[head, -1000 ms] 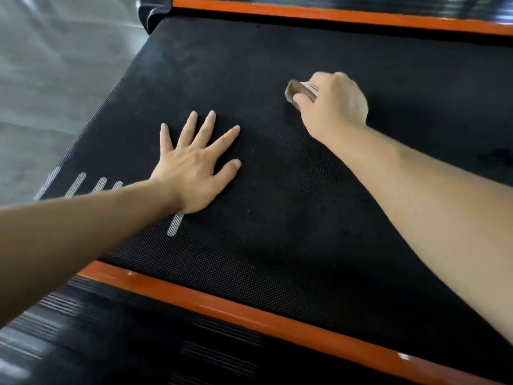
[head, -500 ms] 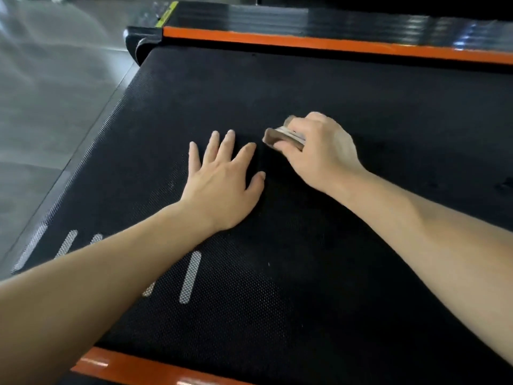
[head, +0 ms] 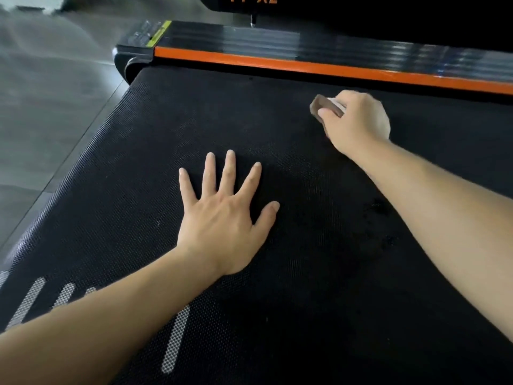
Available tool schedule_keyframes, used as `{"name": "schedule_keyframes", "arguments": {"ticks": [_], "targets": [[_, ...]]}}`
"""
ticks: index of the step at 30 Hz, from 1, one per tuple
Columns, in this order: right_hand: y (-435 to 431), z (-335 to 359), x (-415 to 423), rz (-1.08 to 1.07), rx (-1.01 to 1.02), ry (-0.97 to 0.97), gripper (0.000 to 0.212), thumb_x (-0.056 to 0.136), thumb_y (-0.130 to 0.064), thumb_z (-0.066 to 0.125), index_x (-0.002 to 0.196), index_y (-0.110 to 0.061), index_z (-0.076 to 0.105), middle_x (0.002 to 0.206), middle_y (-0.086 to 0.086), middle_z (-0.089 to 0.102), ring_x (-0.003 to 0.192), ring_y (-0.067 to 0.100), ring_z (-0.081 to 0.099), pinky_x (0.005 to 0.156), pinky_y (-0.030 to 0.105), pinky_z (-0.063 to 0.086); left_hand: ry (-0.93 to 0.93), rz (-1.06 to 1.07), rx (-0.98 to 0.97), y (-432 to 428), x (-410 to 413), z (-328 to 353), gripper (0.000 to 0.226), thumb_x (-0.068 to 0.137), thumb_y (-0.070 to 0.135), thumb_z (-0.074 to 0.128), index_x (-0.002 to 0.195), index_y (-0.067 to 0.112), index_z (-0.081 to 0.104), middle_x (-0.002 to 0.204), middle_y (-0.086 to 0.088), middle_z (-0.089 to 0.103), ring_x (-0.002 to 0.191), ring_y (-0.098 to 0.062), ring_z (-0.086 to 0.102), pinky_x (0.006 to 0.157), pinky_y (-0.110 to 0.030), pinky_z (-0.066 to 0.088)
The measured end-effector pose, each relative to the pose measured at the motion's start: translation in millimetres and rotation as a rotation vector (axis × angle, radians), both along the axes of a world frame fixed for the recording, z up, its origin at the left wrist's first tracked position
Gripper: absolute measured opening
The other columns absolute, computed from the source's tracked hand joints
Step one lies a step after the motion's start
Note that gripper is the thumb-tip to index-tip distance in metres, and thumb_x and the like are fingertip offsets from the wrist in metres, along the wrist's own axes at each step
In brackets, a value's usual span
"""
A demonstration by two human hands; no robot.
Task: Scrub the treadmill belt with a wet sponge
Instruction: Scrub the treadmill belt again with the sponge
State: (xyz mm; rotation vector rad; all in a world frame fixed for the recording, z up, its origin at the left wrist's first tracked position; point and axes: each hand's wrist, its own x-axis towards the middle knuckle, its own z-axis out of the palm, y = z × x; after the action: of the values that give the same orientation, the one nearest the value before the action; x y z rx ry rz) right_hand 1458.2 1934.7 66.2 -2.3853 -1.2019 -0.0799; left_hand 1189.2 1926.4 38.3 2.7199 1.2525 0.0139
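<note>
A grey tiled floor lies beyond the left edge of the treadmill, smooth and faintly glossy. Thin dark seams cross it. Pale light washes over its far part, where 1 blurred light shape, possibly a wall base, shows.

A black, finely dotted treadmill belt carries pale grey dotted stripes. An orange strip edges the glossy black side rail. The rectangular sponge shows brown over white.
</note>
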Motion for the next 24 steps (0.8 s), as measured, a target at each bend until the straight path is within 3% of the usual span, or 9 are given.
{"name": "schedule_keyframes", "arguments": {"ticks": [2, 6, 11, 16, 21, 24], "targets": [[7.6, -3.7, -7.8, 0.030, 0.004, -0.035, 0.028, 0.095, -0.043, 0.059, 0.110, -0.023, 0.070, 0.105, 0.005, 0.066, 0.096, 0.029, 0.063, 0.074, 0.035, 0.045, 0.000, 0.003, 0.004, 0.0, -0.2, 0.3, 0.077, 0.094, 0.077, 0.005, 0.161, 0.041, -0.003, 0.172, -0.004, -0.010, 0.156, -0.031, -0.019, 0.121, -0.066, -0.009], [-9.1, -14.3, -39.2, 0.366, 0.009, -0.029, 0.027, 0.093, -0.047, 0.063, 0.102, -0.023, 0.071, 0.091, 0.001, 0.056, 0.082, 0.022, 0.053, 0.067, 0.032, 0.040, 0.010, 0.009, 0.001, -0.3, 0.3, 1.9, 0.077, 0.093, 0.076, 0.005, 0.161, 0.040, -0.001, 0.172, -0.004, -0.009, 0.156, -0.031, -0.018, 0.121, -0.065, -0.009], [38.6, 2.8, 11.9, -0.026, -0.002, -0.020, 0.026, 0.095, -0.044, 0.059, 0.101, -0.022, 0.069, 0.097, 0.002, 0.067, 0.095, 0.028, 0.063, 0.078, 0.039, 0.050, -0.004, 0.002, -0.011, -1.3, 0.7, 2.9, 0.078, 0.093, 0.076, 0.005, 0.162, 0.040, -0.001, 0.172, -0.003, -0.009, 0.156, -0.030, -0.020, 0.121, -0.065, -0.010], [38.6, -4.0, -11.5, 0.317, -0.010, 0.008, 0.025, 0.094, -0.045, 0.063, 0.108, -0.026, 0.072, 0.098, 0.000, 0.061, 0.089, 0.022, 0.056, 0.070, 0.032, 0.041, 0.003, 0.009, -0.003, -0.8, 0.6, 3.2, 0.077, 0.093, 0.077, 0.004, 0.161, 0.041, -0.004, 0.172, -0.002, -0.012, 0.155, -0.029, -0.023, 0.121, -0.063, -0.011], [70.1, 2.7, 5.6, -0.073, -0.049, -0.156, 0.030, 0.099, -0.044, 0.057, 0.109, -0.017, 0.068, 0.111, 0.008, 0.066, 0.102, 0.030, 0.060, 0.081, 0.040, 0.046, -0.002, 0.001, -0.002, -1.1, 1.6, 2.7, 0.077, 0.093, 0.077, 0.004, 0.161, 0.042, -0.004, 0.171, 0.000, -0.013, 0.155, -0.028, -0.024, 0.122, -0.062, -0.012], [66.5, -2.7, -11.6, 0.100, -0.007, -0.117, 0.032, 0.098, -0.045, 0.059, 0.111, -0.018, 0.069, 0.110, 0.005, 0.064, 0.102, 0.027, 0.059, 0.079, 0.037, 0.044, -0.010, 0.007, 0.000, -1.6, -0.4, 2.5, 0.077, 0.093, 0.077, 0.005, 0.161, 0.041, -0.002, 0.172, -0.001, -0.011, 0.155, -0.028, -0.023, 0.122, -0.062, -0.011]]}}
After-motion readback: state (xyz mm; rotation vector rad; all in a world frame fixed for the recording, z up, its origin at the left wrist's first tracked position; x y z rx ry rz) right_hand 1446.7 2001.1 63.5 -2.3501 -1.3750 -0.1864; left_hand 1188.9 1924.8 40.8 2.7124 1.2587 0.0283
